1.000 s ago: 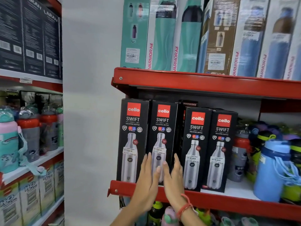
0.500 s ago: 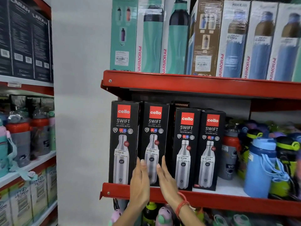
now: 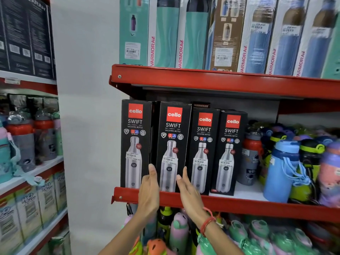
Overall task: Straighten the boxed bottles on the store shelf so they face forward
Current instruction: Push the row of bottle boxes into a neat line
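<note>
Several black "cello SWIFT" bottle boxes stand in a row on the red shelf [image 3: 248,206]. The second box from the left [image 3: 173,137] stands slightly forward of its neighbours, with its printed face towards me. My left hand [image 3: 150,190] presses flat on its lower left side, fingers in the gap beside the leftmost box [image 3: 135,144]. My right hand [image 3: 189,196], with a red wrist thread, holds its lower right edge next to the third box [image 3: 203,146]. The rightmost box [image 3: 230,144] stands a little further back.
Loose coloured bottles, among them a blue one [image 3: 281,172], crowd the shelf right of the boxes. Tall Varmora boxes [image 3: 165,34] fill the upper shelf [image 3: 220,83]. More bottles stand below. A white pillar [image 3: 86,126] separates a second rack [image 3: 27,173] on the left.
Both hands slid down and spread apart, from in front of the second box to either side of its lower part. The box now sits a little further forward.
</note>
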